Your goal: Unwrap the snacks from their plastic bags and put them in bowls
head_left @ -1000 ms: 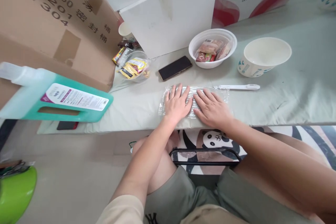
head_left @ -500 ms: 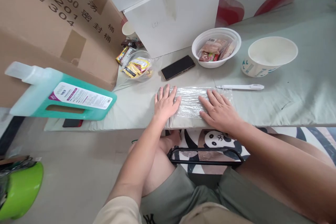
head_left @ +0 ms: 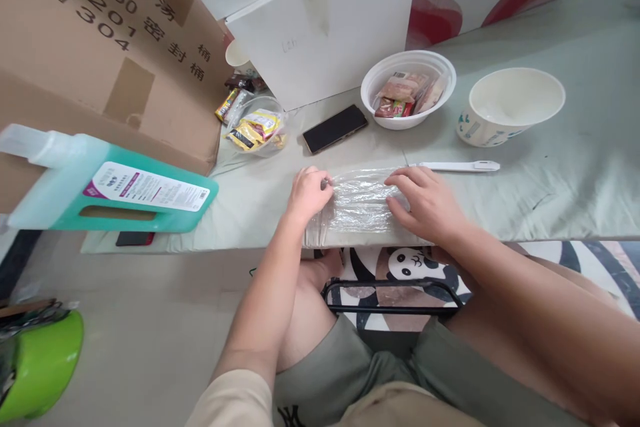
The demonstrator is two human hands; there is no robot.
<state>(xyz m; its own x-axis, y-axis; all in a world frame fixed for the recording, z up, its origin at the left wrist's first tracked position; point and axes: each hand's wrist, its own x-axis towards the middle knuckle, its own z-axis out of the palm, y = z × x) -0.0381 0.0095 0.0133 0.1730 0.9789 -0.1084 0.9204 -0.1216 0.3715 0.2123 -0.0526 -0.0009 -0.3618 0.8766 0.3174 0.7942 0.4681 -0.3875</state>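
A clear, wrinkled sheet of plastic film [head_left: 363, 203] lies flat on the covered table near its front edge. My left hand [head_left: 309, 195] is at its left end, with fingers curled under and thumb drawn in, closed on the film's edge. A small dark spot shows by that thumb; what it is I cannot make out. My right hand [head_left: 425, 203] rests over the film's right end, fingers bent but apart, thumb away from them, fingertips touching the film. Just behind it lies a slim white utility knife [head_left: 463, 166], its left tip near my fingers.
A black phone [head_left: 335, 129], a white bowl of packets [head_left: 367, 97] and a paper tub [head_left: 483, 123] stand behind. To the left are a clear bowl of wrapped snacks [head_left: 283, 121], a green liquid bottle [head_left: 65, 203] and a cardboard box [head_left: 75, 87]. White boxes [head_left: 320, 40] line the back.
My left hand has gone from lying flat to curled at the film's left edge. My right hand has lifted from flat, its fingers now bent. The film looks more bunched.
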